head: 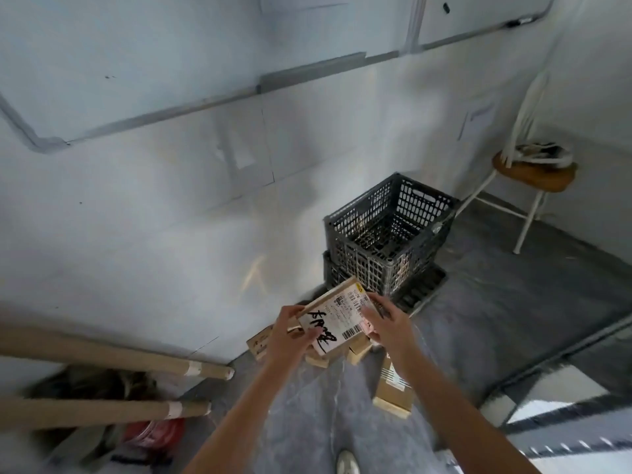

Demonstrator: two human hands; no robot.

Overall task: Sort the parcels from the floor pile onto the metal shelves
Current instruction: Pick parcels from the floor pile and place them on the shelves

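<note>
A small cardboard parcel [337,314] with a white shipping label and black marker writing is held up in front of me, tilted, above the floor pile. My left hand [289,331] grips its left edge. My right hand [386,325] grips its right edge. Below them several more cardboard parcels [357,350] lie on the grey floor against the wall. Another parcel [391,393] lies further right and nearer. Part of the metal shelf frame [561,364] shows at the right edge.
Two stacked black plastic crates [386,234] stand by the wall behind the pile. A stool [533,176] with cloth on it is at the far right. Long cardboard tubes [113,357] and clutter lie at the lower left. My shoe [347,461] is at the bottom.
</note>
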